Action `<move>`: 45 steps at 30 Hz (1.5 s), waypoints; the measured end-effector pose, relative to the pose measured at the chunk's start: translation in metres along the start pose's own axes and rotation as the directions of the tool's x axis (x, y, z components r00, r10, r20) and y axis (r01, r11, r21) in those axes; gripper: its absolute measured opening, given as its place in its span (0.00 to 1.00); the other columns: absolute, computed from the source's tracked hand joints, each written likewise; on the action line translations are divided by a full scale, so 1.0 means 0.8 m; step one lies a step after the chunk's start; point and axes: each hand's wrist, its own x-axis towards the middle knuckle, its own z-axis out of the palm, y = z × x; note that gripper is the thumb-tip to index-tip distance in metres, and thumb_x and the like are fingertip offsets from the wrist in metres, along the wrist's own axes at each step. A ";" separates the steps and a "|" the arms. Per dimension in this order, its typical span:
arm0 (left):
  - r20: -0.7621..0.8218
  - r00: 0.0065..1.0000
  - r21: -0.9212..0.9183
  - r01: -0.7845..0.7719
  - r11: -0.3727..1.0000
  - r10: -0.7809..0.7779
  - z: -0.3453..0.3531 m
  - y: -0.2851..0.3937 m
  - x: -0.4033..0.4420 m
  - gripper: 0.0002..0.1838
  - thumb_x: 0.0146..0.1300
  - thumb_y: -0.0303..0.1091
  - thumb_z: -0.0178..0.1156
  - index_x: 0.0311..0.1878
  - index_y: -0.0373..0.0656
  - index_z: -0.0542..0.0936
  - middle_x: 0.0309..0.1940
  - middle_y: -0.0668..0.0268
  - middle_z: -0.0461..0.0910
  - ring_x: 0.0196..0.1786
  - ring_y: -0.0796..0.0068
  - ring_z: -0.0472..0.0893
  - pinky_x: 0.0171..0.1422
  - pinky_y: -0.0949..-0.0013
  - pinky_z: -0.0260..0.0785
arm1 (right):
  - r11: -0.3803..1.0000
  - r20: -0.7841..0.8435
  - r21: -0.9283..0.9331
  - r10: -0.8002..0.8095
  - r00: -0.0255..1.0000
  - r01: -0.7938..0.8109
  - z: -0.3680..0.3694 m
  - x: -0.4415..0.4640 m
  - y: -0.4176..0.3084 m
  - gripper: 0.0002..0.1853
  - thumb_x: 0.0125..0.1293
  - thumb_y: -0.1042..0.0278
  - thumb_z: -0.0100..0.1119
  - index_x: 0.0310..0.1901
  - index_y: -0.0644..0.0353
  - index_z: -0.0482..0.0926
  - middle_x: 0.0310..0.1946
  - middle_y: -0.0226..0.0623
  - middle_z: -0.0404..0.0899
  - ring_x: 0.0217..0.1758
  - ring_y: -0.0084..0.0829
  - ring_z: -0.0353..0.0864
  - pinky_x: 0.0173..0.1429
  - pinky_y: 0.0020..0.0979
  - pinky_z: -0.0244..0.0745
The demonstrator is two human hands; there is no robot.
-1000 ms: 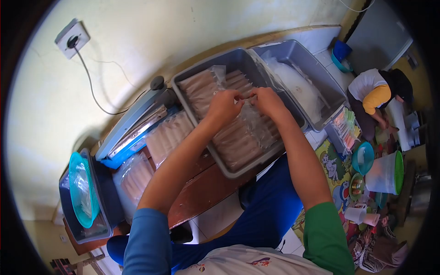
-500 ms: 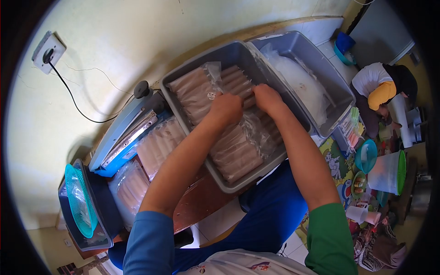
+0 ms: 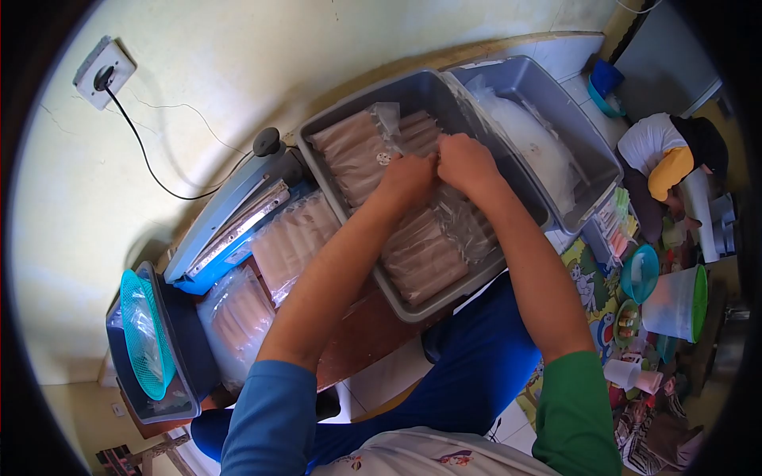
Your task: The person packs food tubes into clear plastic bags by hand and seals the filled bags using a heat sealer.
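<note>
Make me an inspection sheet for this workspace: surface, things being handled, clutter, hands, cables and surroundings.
Surface: brown table, partly covered.
Job's things: plastic packets of brown sticks inside a gray bin.
Clutter: turquoise basket and dark bin at far left.
Hands: left hand and right hand close together over the packets; grip hidden.
Cables: black cord from wall socket toward a blue machine; far end unclear.
Surroundings: another person at right, near a bucket.
</note>
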 end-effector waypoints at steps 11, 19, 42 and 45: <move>-0.399 0.916 -0.729 -0.288 0.622 -0.043 -0.020 -0.006 -0.014 0.17 0.61 0.28 0.62 0.53 0.39 0.77 0.42 0.53 0.84 0.47 0.54 0.84 0.50 0.61 0.74 | 0.849 -0.793 0.268 -0.074 0.605 0.455 -0.018 -0.031 -0.044 0.11 0.57 0.67 0.65 0.35 0.61 0.74 0.30 0.43 0.79 0.32 0.47 0.80 0.36 0.41 0.76; -0.378 0.903 -0.731 -0.158 0.664 -0.201 -0.104 -0.010 -0.182 0.16 0.59 0.23 0.64 0.51 0.37 0.79 0.39 0.60 0.85 0.40 0.75 0.82 0.46 0.71 0.74 | 0.526 -0.800 0.385 -0.220 0.558 0.759 -0.018 -0.120 -0.119 0.11 0.58 0.67 0.70 0.35 0.62 0.77 0.29 0.41 0.77 0.28 0.38 0.78 0.33 0.33 0.75; -0.235 0.822 -0.523 0.344 0.780 -0.519 -0.098 -0.084 -0.536 0.29 0.52 0.28 0.72 0.59 0.44 0.75 0.39 0.60 0.81 0.43 0.63 0.81 0.50 0.63 0.73 | -0.011 -0.107 0.993 -0.476 0.873 0.116 0.122 -0.225 -0.270 0.15 0.62 0.84 0.61 0.52 0.67 0.77 0.47 0.39 0.80 0.46 0.24 0.80 0.47 0.26 0.81; -0.242 0.846 -0.395 0.362 0.844 -0.476 -0.092 -0.077 -0.542 0.30 0.50 0.33 0.74 0.57 0.43 0.74 0.44 0.58 0.78 0.53 0.57 0.76 0.59 0.59 0.67 | -0.042 -0.098 0.995 -0.432 0.896 0.089 0.124 -0.226 -0.265 0.16 0.63 0.83 0.61 0.53 0.67 0.75 0.47 0.41 0.81 0.43 0.24 0.81 0.46 0.26 0.81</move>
